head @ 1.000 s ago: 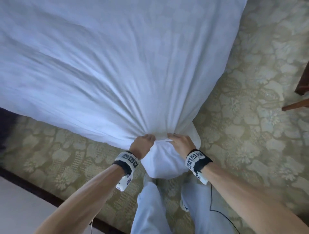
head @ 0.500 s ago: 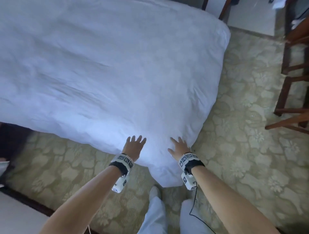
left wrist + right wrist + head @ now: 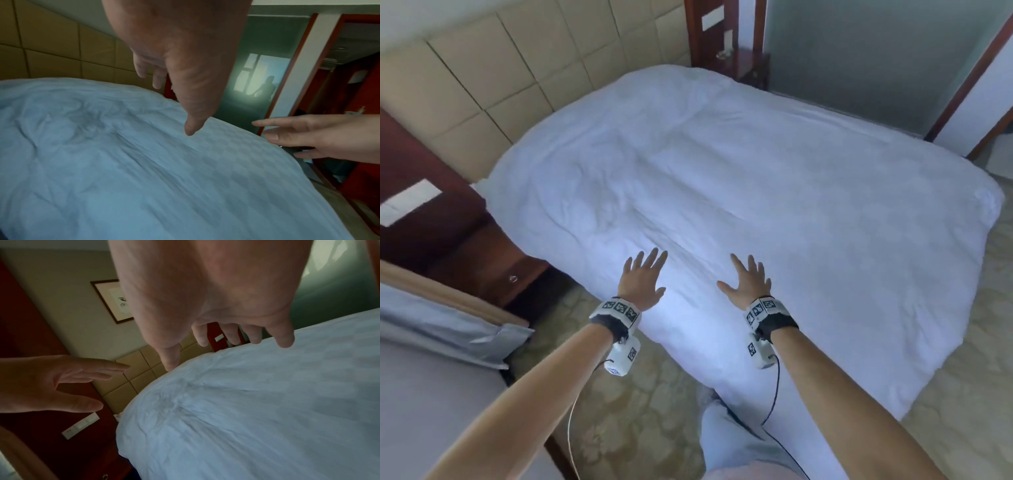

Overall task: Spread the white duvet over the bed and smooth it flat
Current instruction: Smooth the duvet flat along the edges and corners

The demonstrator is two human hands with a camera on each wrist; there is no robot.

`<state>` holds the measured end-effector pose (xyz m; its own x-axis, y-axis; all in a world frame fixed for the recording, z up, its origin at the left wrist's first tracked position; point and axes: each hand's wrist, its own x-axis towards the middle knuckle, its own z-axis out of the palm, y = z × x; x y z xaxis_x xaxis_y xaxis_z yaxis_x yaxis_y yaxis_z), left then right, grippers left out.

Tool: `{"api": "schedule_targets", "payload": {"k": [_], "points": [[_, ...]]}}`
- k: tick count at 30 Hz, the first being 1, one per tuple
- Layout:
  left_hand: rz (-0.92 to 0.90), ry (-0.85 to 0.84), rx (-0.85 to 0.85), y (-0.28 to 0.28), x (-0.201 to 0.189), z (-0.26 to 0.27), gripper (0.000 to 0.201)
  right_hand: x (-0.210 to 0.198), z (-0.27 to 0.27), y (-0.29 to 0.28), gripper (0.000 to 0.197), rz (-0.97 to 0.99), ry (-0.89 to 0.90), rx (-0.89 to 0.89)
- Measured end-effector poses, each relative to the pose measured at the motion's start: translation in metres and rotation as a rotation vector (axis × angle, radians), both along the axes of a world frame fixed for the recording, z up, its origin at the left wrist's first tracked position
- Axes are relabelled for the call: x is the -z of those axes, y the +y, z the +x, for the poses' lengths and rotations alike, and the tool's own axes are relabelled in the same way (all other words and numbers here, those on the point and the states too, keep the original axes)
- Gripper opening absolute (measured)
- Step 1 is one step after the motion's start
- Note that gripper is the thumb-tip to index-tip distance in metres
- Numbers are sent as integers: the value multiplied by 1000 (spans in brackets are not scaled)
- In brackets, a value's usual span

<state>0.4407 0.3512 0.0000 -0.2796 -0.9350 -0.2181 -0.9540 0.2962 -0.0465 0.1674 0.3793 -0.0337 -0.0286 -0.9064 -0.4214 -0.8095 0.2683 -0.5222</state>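
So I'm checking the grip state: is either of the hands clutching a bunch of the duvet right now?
No: the left hand and right hand are both spread with straight fingers over the white duvet, gripping no fabric.

A tan padded headboard (image 3: 465, 78) is backing a dark wooden nightstand (image 3: 493, 260) (ring pull on its drawer), floral carpet (image 3: 637, 421) lying below.

Legible text: none. Wristbands (image 3: 618, 307), one on each forearm: black-and-white square coded markers, patterns only, no letters or numbers. Framed picture (image 3: 115, 300) on the wall: dark marks, too small and blurred to read. Wall switch plates (image 3: 81, 425): unlabelled.
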Motion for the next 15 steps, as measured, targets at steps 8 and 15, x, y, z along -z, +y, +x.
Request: {"api": "schedule_targets", "payload": {"k": [8, 15], "points": [[45, -47, -111, -160, -14, 140, 90, 1, 122, -166, 81, 6, -9, -43], [52, -57, -176, -269, -22, 283, 89, -8, 256, -278, 82, 32, -30, -100]]}}
